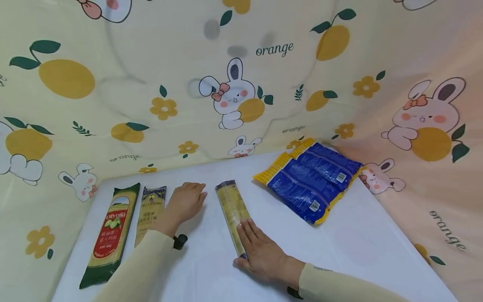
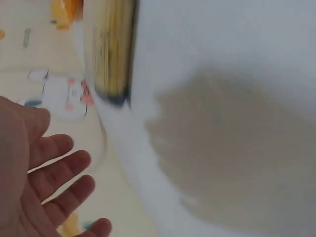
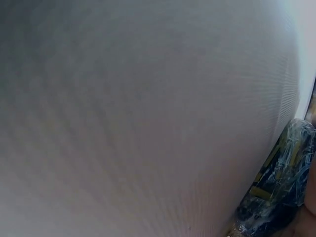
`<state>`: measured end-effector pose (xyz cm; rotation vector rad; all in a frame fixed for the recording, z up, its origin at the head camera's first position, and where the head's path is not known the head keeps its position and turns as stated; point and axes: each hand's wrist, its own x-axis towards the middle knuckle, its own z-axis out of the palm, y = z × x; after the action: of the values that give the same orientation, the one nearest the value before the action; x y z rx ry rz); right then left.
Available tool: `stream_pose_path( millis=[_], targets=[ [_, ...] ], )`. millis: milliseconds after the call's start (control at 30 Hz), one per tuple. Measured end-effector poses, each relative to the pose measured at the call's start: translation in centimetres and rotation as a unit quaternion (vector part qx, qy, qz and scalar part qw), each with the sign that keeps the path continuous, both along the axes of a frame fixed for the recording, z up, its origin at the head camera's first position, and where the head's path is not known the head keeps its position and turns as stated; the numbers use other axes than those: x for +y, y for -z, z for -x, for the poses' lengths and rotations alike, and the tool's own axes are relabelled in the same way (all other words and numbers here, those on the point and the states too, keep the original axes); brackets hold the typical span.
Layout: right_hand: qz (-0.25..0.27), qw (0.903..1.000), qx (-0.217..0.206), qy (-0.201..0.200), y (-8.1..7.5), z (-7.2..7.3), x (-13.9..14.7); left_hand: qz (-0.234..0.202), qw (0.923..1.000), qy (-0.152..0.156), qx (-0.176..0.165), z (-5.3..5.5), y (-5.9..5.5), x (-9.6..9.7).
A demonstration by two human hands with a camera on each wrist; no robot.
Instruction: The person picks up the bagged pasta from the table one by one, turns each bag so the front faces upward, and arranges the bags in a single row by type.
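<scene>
A slim see-through pack of spaghetti (image 1: 230, 205) with dark ends lies on the white table at centre. My right hand (image 1: 266, 256) rests on its near half, fingers straight along the top and thumb by the near end. In the right wrist view, the crinkled pack end (image 3: 276, 182) shows beside part of that hand. My left hand (image 1: 186, 203) hovers left of the spaghetti pack, holding nothing; its fingers look relaxed and spread in the left wrist view. Just left of it is a second pasta pack (image 1: 151, 209), partly hidden by that arm.
A green and red Olivoilà pasta pack (image 1: 113, 228) lies at the far left. Two blue and yellow bags (image 1: 309, 180) lie together at the back right. A printed cloth (image 1: 166, 75) hangs behind the table (image 1: 358, 243).
</scene>
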<state>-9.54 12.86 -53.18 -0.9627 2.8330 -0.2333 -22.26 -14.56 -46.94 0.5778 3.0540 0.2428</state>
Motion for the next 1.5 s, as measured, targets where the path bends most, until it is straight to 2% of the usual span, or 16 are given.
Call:
stream_pose_path(
  millis=[67,200,333,467,600,900,1033,1167,1300,1433,1500],
  targets=[
    [-0.004,0.9999,0.010,-0.002,0.1,0.0,-0.1,0.003,0.9999,0.012,0.001,1.1,0.2,1.9],
    [-0.020,0.9997,0.016,-0.003,-0.1,0.0,-0.3,0.001,0.9997,0.022,0.010,3.1,1.2,4.9],
    [-0.024,0.9997,-0.001,0.002,-0.5,0.0,-0.3,0.003,0.9995,0.018,0.025,4.6,2.8,7.0],
    [-0.029,0.9995,-0.006,0.009,-0.6,-0.1,-0.1,0.021,0.9994,0.008,0.026,5.6,4.1,8.5],
    [-0.052,0.9986,0.007,0.010,-0.5,-0.3,-0.1,0.040,0.9989,-0.007,0.022,5.7,4.9,9.4],
    [-0.063,0.9978,0.012,0.018,-0.3,-0.2,-0.1,0.049,0.9977,-0.047,0.008,5.7,5.2,10.5],
    [-0.050,0.9985,-0.004,0.024,-0.4,-0.3,-0.2,0.053,0.9972,-0.051,0.010,5.8,5.6,10.2],
    [-0.047,0.9983,-0.017,0.030,-0.6,-0.4,-0.4,0.036,0.9977,-0.053,0.021,5.7,5.8,9.3],
    [-0.061,0.9977,0.000,0.030,-0.6,-0.3,-0.4,0.009,0.9976,-0.053,0.044,5.7,5.2,8.5],
    [-0.084,0.9940,0.067,0.019,-0.8,0.0,-0.4,-0.014,0.9958,-0.045,0.079,5.8,3.7,7.8],
    [-0.096,0.9900,0.102,0.016,-0.9,0.3,-0.6,-0.027,0.9930,-0.035,0.109,5.8,2.7,7.4]
  ],
)
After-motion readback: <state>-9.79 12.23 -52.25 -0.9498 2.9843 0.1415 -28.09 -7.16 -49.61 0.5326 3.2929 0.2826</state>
